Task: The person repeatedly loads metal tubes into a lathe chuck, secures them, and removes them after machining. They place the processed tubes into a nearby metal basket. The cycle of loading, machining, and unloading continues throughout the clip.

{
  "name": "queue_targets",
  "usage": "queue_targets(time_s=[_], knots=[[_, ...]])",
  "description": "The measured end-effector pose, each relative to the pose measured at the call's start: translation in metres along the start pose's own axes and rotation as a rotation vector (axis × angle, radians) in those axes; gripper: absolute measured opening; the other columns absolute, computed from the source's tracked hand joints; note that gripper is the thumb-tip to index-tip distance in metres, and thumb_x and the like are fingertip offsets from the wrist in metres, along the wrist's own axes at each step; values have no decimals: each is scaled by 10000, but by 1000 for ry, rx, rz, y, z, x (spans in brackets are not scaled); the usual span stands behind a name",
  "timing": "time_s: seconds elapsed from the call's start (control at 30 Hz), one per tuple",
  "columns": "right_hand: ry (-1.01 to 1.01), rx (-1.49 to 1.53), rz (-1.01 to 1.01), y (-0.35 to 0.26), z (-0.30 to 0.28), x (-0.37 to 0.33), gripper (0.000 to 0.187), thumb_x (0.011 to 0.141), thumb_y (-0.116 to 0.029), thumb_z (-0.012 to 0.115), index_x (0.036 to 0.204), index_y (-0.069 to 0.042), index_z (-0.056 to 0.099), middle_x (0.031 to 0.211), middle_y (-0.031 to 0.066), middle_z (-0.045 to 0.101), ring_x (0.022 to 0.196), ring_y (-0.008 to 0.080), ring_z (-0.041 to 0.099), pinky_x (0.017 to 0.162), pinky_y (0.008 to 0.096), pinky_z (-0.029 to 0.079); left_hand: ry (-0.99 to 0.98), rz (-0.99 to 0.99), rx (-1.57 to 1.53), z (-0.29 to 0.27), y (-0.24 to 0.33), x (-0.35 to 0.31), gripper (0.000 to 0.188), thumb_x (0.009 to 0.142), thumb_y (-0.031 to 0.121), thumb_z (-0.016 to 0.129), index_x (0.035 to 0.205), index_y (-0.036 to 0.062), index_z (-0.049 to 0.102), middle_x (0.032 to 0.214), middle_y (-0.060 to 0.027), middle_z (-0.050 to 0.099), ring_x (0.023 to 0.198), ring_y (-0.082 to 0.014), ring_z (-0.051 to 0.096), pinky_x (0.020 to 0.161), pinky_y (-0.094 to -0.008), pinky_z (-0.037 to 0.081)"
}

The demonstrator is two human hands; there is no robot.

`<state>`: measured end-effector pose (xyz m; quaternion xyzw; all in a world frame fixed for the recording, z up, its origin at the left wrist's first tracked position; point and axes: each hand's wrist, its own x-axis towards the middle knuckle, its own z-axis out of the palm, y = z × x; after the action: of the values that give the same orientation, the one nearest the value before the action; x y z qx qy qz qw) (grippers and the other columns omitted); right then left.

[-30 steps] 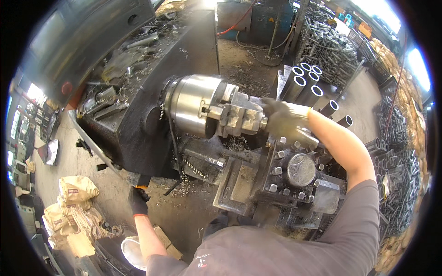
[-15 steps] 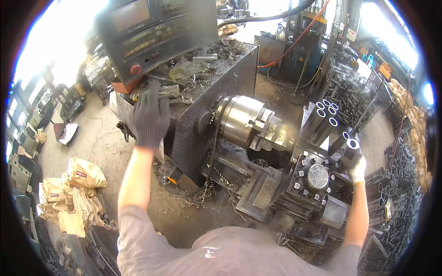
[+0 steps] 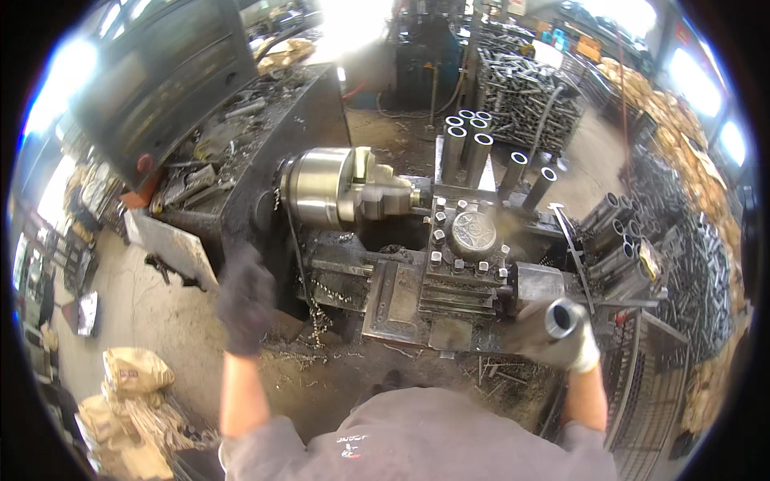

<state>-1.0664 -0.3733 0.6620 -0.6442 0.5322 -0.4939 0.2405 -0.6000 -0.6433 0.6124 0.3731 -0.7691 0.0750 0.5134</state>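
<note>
My right hand (image 3: pixel 584 353), in a pale glove, is closed around a metal tube (image 3: pixel 561 319) near the front right of the lathe; the tube's open end faces up. My left hand (image 3: pixel 244 303), in a dark glove, hangs in the air below the lathe's headstock, too smeared by motion to show its fingers. To its right is the shiny chuck (image 3: pixel 319 189), its jaws (image 3: pixel 381 196) blurred. Between the chuck and my right hand sits the square tool post (image 3: pixel 472 234) with several bolt heads around a round cap.
Several tubes (image 3: pixel 482 152) stand upright behind the tool post, and more tubes (image 3: pixel 618 240) lean at the right. A control panel (image 3: pixel 160 80) rises at the far left. Paper sacks (image 3: pixel 136 377) lie on the floor at left. Metal parts fill a wire bin (image 3: pixel 521 88) at the back.
My left hand has come down from beside the control panel. My right hand has brought a tube from behind the tool post toward me. The view has shifted to the right.
</note>
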Motion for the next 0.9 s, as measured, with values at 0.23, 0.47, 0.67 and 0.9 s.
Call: queue_targets(time_s=[0.23, 0.47, 0.67, 0.9], knots=[[-408, -63, 113, 49, 76, -21, 465, 709, -223, 950, 1103, -74, 753, 944, 111, 787, 804, 272, 784, 754, 366, 632, -1077, -1452, 326, -67, 72, -481, 542, 975, 505, 568, 1252, 69, 733, 1364, -257, 691, 1246, -455, 669, 1091, -518, 515], [-711, -152, 23, 55, 162, -26, 510, 665, -277, 933, 1096, -75, 750, 949, 141, 785, 843, 314, 778, 790, 403, 633, -1251, -1850, 237, -249, 252, -744, 600, 1040, 506, 479, 1450, 114, 676, 1544, -181, 617, 1428, -381, 579, 1165, -461, 464], [-1123, -155, -469, -24, 334, -40, 524, 690, -291, 903, 1136, -64, 746, 1015, 159, 791, 914, 342, 785, 833, 411, 640, -127, -2312, 210, -253, 358, -688, 552, 958, 504, 643, 1315, 99, 760, 1390, -202, 714, 1274, -393, 685, 1063, -458, 535], [-1529, 108, -1109, -188, 521, -181, 543, 713, -271, 903, 1190, -86, 722, 1104, 143, 772, 921, 362, 771, 806, 437, 630, 274, -2372, 83, -289, 448, -759, 591, 922, 535, 636, 1300, 100, 771, 1312, -206, 753, 1218, -406, 715, 1054, -465, 540]])
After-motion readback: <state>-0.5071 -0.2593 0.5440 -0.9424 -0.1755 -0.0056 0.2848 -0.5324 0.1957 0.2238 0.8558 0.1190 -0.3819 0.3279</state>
